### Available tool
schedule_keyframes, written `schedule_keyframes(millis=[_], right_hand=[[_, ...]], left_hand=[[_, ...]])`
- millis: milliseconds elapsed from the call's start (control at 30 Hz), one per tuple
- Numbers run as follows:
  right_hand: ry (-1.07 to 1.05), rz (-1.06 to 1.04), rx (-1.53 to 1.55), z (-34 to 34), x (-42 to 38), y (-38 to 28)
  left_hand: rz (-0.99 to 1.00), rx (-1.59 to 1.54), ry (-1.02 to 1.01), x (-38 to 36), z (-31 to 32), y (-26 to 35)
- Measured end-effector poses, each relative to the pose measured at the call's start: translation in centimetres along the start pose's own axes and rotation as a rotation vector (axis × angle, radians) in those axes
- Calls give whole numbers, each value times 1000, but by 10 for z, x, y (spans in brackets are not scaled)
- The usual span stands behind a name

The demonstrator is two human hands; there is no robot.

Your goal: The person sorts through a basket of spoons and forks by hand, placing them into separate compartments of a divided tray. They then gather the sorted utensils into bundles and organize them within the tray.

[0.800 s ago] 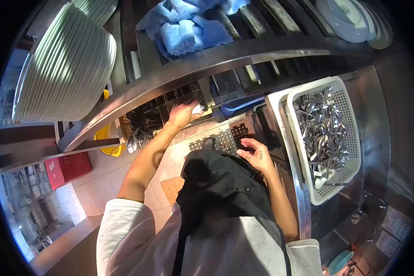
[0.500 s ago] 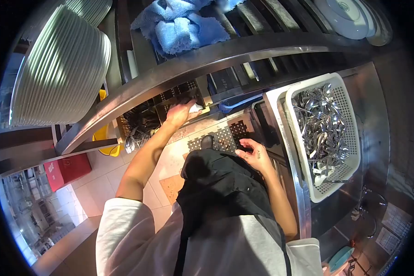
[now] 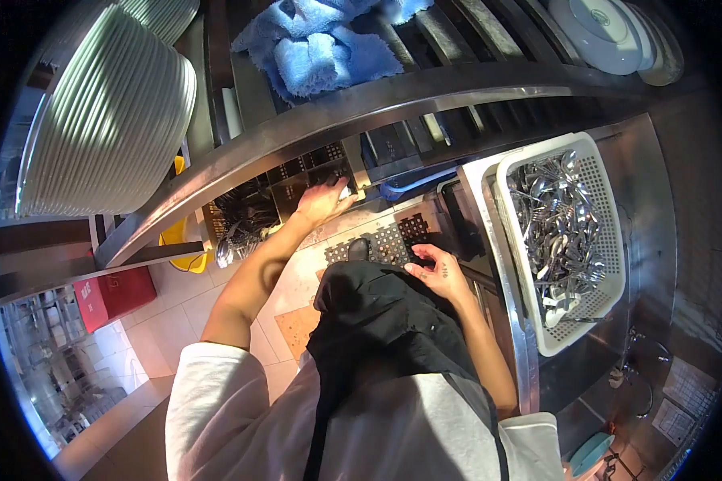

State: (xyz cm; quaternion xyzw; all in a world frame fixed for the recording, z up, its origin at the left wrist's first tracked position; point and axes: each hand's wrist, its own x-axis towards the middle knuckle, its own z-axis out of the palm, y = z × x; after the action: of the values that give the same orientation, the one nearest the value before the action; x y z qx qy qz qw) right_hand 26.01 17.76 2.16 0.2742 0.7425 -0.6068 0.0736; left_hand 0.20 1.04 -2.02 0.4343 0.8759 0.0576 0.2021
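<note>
My left hand (image 3: 324, 204) reaches down to the right end of a dark compartment rack (image 3: 297, 186) below the steel shelf. Its fingers are bent around a small white thing (image 3: 345, 193), mostly hidden, whose kind I cannot make out. In the rack's left compartments lie dark-handled and metal cutlery pieces (image 3: 245, 220). Loosely curved, my right hand (image 3: 443, 275) hangs beside my black apron (image 3: 385, 313), thumb and fingers apart, nothing in it. To its right, a white perforated basket (image 3: 615, 282) holds a heap of metal spoons and forks (image 3: 557, 220).
A curved-looking steel shelf rail (image 3: 297, 132) crosses above my left hand. Stacked plates (image 3: 108, 120) stand at upper left, blue cloths (image 3: 329, 60) and white dishes (image 3: 606, 36) on the slatted shelf. A red box (image 3: 116, 297) sits on the floor; a steel counter edge (image 3: 525, 353) runs along my right.
My left hand has shifted slightly right and down at the rack's end, its fingers spreading a little over the white thing. My right hand stays nearly still.
</note>
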Motion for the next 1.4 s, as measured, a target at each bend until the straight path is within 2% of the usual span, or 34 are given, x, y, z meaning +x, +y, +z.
schedule_keyframes(millis=[67, 100, 167, 500, 600, 667, 800, 867, 900, 933, 1000, 1033, 1067, 1100, 1167, 1233, 1300, 1333, 1367, 1400], right_hand=[[8, 2, -64, -3, -1, -3], [9, 4, -65, -4, -2, -2], [23, -25, -61, -6, -2, -2], [21, -6, -66, -10, 1, 5], [25, -7, -71, -10, 1, 3], [23, -18, -113, -12, 1, 2], [70, -100, -133, -17, -13, -9], [171, -187, -171, -29, -32, -35], [212, -165, -175, -35, -43, -43], [251, -146, -30, -45, -58, -50], [362, -88, 151, -80, -95, -66], [492, -31, 29, -99, -113, -67], [663, -63, 49, -122, -125, -44], [824, -185, 30, -148, -132, -23], [1050, 70, -345, -196, -160, -12], [1067, 169, -454, -224, -180, 21], [535, 392, -693, -236, -188, 43], [524, 209, -703, -230, -184, 49], [522, 121, -753, -226, -179, 55], [529, 124, -794, -223, -171, 63]], left_hand=[[43, 11, 162, -3, 2, 3], [45, 10, 162, -3, 5, 2], [77, -11, 291, -4, 10, -2], [2, -46, 259, -7, 7, -2], [18, -23, 319, -9, 6, -4], [-60, -8, 278, -11, 1, -1], [9, -84, 375, -18, -9, 2], [-87, -195, 312, -30, -21, 10], [-74, -218, 425, -34, -17, 11], [-43, -191, 490, -39, -15, 15], [63, -363, 658, -51, -34, 49], [147, -409, 685, -58, -39, 61], [118, -475, 662, -64, -42, 78], [181, -510, 667, -66, -40, 89], [292, -456, 689, -63, -38, 112], [327, -495, 667, -61, -42, 145], [412, -576, 606, -55, -48, 174], [472, -581, 606, -49, -53, 189], [484, -578, 602, -43, -56, 205], [552, -613, 595, -37, -60, 222]])
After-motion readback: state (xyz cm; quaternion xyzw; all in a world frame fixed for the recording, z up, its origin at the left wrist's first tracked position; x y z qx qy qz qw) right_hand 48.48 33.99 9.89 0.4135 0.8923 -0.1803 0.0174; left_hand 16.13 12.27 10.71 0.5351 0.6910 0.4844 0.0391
